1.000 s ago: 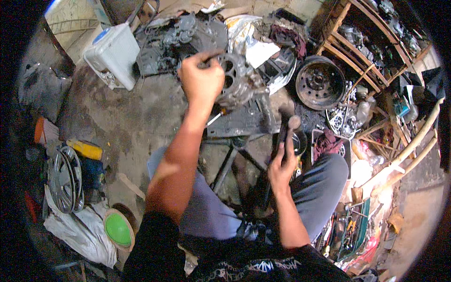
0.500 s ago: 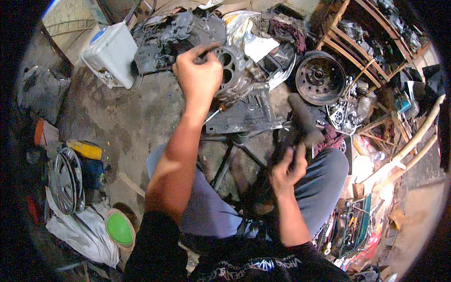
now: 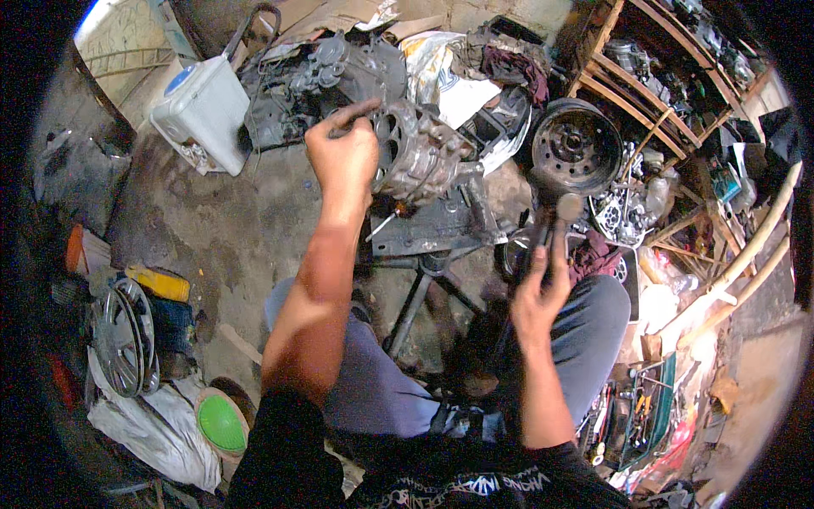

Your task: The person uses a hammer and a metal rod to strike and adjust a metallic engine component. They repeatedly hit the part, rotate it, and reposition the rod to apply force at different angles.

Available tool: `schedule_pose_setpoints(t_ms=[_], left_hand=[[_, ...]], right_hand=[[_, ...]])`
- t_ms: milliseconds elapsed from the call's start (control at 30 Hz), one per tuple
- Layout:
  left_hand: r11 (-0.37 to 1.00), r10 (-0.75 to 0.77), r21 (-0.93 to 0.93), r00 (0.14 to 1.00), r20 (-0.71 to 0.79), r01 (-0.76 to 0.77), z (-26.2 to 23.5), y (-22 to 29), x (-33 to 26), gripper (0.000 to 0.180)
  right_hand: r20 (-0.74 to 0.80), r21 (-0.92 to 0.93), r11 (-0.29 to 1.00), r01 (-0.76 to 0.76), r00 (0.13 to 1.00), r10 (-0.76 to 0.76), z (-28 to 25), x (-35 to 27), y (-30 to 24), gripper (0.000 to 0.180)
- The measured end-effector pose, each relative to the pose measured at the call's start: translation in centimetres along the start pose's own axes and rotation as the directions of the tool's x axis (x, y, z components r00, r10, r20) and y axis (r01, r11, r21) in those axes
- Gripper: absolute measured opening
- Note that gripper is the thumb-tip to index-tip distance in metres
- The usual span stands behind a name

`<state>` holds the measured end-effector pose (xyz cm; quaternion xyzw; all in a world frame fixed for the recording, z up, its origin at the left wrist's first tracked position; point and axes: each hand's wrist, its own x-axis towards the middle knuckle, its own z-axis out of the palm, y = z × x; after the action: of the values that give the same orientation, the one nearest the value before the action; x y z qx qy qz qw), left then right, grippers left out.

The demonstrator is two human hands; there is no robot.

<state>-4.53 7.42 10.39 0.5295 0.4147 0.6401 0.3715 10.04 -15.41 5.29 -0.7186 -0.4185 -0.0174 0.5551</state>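
Observation:
My left hand (image 3: 341, 157) is closed against the holed end of a grey metal cylinder block (image 3: 421, 153). Its index finger stretches along the top edge; the other fingertips are hidden. The block leans on a dark metal plate (image 3: 441, 225) carried by a stand with spread legs (image 3: 411, 305). Near the block's lower left lies a screwdriver (image 3: 387, 223) with an orange-brown handle. To the right, above my right knee, my right hand (image 3: 540, 297) grips a dark hammer (image 3: 566, 208), its head raised and blurred by motion.
A large engine assembly (image 3: 339, 76) and a whitish plastic container (image 3: 203, 114) stand beyond. A round wheel rim (image 3: 577, 144) and wooden shelving (image 3: 649, 97) are at the far right. Tools fill a green tray (image 3: 649, 407) by my right leg. Wheel covers (image 3: 123, 335) lie left.
My left hand and the cylinder block have shifted slightly left and nearer, the block tilting. My right hand has moved right with the hammer, whose head now points differently.

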Motion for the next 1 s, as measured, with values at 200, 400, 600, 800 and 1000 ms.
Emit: schedule_pose_setpoints(t_ms=[200, 400, 600, 800, 1000], left_hand=[[0.745, -0.492, -0.394, 0.842, 0.220, 0.538, 1.0, -1.3, -0.1, 0.045], [0.456, -0.599, -0.427, 0.624, 0.502, 0.781, 1.9, -2.8, -0.2, 0.033], [0.272, -0.497, -0.414, 0.495, 0.713, 0.869, 2.8, -3.7, -1.9, 0.031], [0.076, -0.419, -0.285, 0.290, 0.861, 0.956, 4.1, -5.7, -3.4, 0.034], [0.056, -0.524, -0.211, 0.209, 0.826, 0.976, 4.8, -4.2, -5.4, 0.037]], right_hand=[[-0.079, 0.122, 0.980, 0.160, 0.985, -0.151, -3.2, 4.3, -3.4, 0.050], [0.104, 0.262, 0.951, -0.165, 0.984, 0.142, -2.9, 8.8, -3.2, 0.047], [0.203, 0.381, 0.881, -0.281, 0.955, 0.217, -0.5, 7.9, 0.5, 0.057], [0.202, 0.394, 0.912, -0.117, 0.979, 0.038, 0.8, 8.8, 0.4, 0.090], [0.381, 0.371, 0.905, -0.210, 0.923, 0.058, 0.7, 8.7, -0.3, 0.093]])
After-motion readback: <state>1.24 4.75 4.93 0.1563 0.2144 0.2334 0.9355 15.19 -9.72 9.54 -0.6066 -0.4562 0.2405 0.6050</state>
